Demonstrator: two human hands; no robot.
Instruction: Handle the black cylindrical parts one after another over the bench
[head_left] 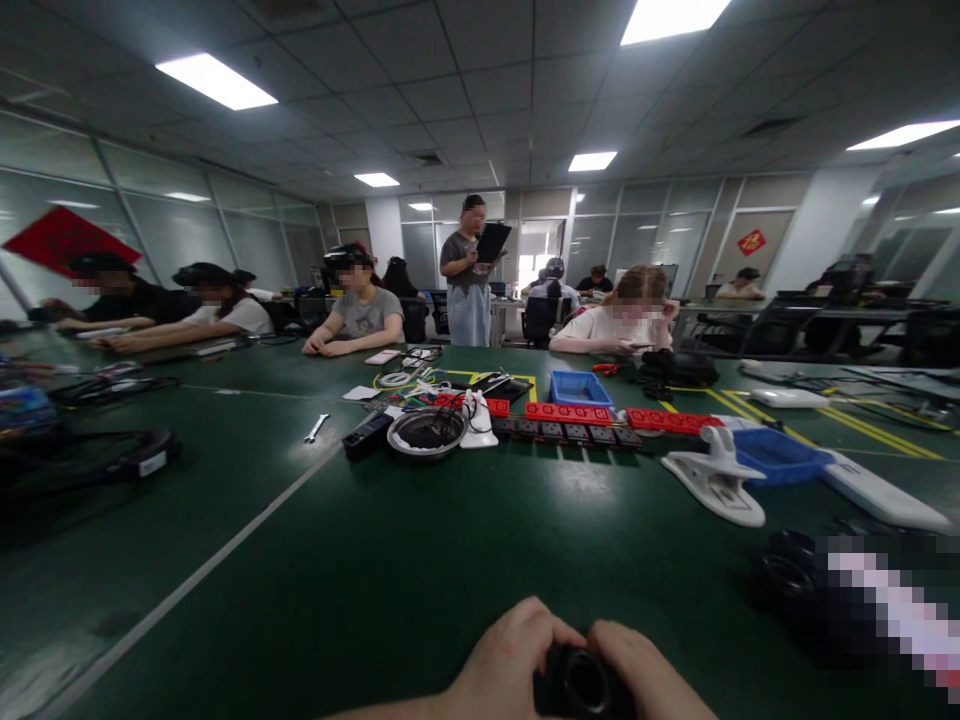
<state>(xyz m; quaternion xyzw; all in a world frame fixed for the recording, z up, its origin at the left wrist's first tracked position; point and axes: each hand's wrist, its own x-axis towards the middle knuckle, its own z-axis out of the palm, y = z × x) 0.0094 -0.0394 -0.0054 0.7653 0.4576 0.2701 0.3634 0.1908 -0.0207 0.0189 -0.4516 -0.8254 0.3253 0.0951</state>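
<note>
Two bare hands are gripping one black object (583, 685) low in the view, directly in front of the wearer. The left hand (506, 655) is curling around one side, its fingertips reaching over the top, while the right hand (649, 668) is pressing against the other side, so both are holding it with little gap between them. A round, dark opening is facing up toward the camera (whether the object is resting on the green table (360, 570) or being lifted, I cannot tell). To the right, another black item (784, 570) is lying apart from the hands, partly blurred out. Beyond it, a white clip (716, 480) is sitting just beside a blue tray (784, 468). Farther off, a row of black blocks (566, 433) is stretching in front of some red strips (570, 412), and a round metal dish (426, 456) is standing near the row's left end. A wrench (317, 428) is lying alone to the left of the dish. Across the room, a standing person (466, 265) is holding a dark board (493, 243), and several others are sitting around.
</note>
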